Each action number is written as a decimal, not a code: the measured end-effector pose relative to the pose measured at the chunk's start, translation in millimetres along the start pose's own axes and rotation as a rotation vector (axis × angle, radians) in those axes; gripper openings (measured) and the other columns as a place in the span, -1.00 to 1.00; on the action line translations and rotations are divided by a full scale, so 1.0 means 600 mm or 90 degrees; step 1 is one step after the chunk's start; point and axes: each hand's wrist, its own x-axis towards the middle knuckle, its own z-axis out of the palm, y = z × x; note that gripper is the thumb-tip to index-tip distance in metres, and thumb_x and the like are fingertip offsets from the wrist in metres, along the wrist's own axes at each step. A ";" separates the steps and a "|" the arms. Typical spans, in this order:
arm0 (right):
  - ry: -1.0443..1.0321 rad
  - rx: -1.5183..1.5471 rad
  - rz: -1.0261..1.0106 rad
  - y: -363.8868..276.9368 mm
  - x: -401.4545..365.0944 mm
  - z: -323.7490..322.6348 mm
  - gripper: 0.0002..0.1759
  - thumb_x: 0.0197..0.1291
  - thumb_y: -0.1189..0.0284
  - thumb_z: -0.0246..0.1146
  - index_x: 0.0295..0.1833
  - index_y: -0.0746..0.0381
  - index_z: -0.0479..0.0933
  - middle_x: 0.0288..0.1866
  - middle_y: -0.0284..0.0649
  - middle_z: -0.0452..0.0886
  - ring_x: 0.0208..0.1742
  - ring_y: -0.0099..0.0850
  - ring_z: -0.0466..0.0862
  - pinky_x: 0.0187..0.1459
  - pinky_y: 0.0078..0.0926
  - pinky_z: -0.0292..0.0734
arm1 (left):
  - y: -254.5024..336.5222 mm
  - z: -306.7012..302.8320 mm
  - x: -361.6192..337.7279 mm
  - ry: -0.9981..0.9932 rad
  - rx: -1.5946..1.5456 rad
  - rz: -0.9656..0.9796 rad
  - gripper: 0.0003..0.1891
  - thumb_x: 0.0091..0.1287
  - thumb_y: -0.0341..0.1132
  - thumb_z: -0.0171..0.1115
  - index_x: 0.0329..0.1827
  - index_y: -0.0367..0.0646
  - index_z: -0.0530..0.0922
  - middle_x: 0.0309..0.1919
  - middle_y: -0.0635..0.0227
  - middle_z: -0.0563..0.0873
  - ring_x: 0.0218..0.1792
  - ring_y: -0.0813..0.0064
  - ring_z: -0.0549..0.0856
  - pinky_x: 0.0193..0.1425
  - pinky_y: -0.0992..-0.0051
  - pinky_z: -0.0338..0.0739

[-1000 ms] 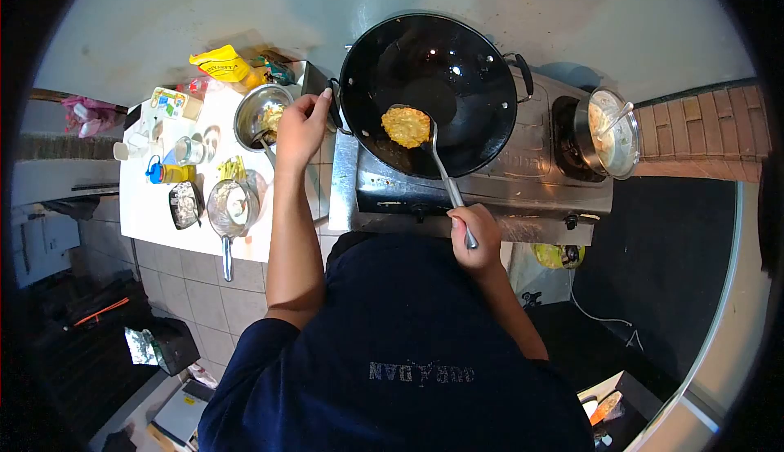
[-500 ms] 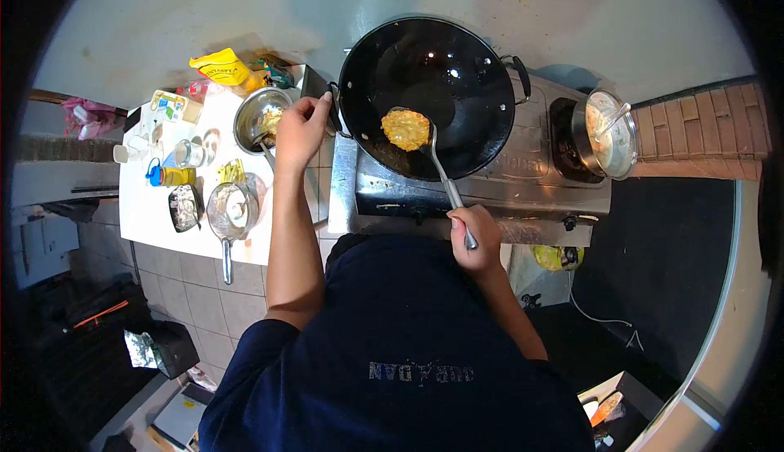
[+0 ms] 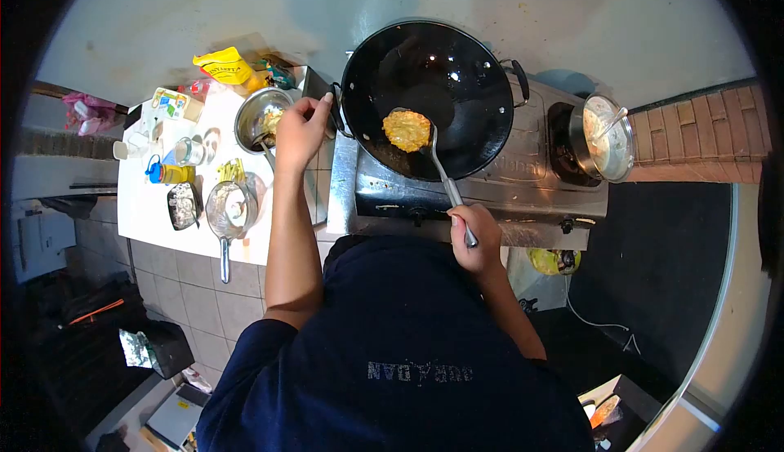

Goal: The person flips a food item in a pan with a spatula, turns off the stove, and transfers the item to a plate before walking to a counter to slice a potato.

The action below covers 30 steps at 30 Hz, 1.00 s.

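Note:
A black wok [image 3: 457, 138] sits on the stove, tilted toward me. My left hand [image 3: 300, 133] is closed, thumb and fingers pinching the wok's left handle [image 3: 337, 109]. My right hand [image 3: 478, 238] is wrapped around the handle of a metal spatula [image 3: 446, 176]. On the spatula's head, at the lower left inside the wok, lies a golden-brown fritter [image 3: 406, 130]. The fritter covers most of the head, so its shape is hidden.
Right of the wok, a metal pot [image 3: 594, 158] with pale batter and a spoon stands on the other burner. On the white table [image 3: 147, 215] are a steel bowl [image 3: 245, 129], a strainer-like pan [image 3: 224, 231], a yellow packet [image 3: 224, 68] and a blue-capped bottle [image 3: 173, 174].
Almost nothing differs. The view has shifted very slightly; both hands, the wok, the spatula and the fritter keep their places relative to one another.

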 end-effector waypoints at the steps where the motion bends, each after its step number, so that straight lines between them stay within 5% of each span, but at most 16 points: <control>1: 0.000 -0.001 -0.004 -0.001 0.001 -0.001 -0.76 0.04 0.72 0.26 -0.15 0.27 0.53 -0.35 -0.10 0.60 -0.38 -0.12 0.58 -0.34 -0.25 0.45 | 0.003 -0.001 -0.002 0.000 -0.007 -0.004 -0.59 0.38 -0.07 0.24 -0.45 -0.29 0.58 -0.63 0.44 0.52 -0.53 0.67 0.41 -0.41 0.55 0.35; 4: 0.004 -0.004 -0.012 0.000 0.003 -0.001 -0.76 0.04 0.72 0.27 -0.15 0.26 0.53 -0.36 -0.10 0.59 -0.38 -0.12 0.58 -0.35 -0.25 0.45 | -0.006 0.000 0.002 0.011 0.015 0.004 -0.60 0.36 -0.06 0.23 -0.40 -0.29 0.61 -0.64 0.30 0.62 -0.57 0.56 0.54 -0.38 0.48 0.45; 30: -0.002 -0.027 -0.045 0.003 0.007 -0.004 -0.74 -0.02 0.67 0.35 -0.17 0.23 0.55 -0.43 -0.17 0.54 -0.39 -0.17 0.55 -0.33 -0.25 0.44 | -0.015 -0.010 -0.009 0.023 0.004 0.023 -0.63 0.36 -0.09 0.23 -0.40 -0.29 0.61 -0.66 0.37 0.58 -0.58 0.62 0.49 -0.42 0.52 0.40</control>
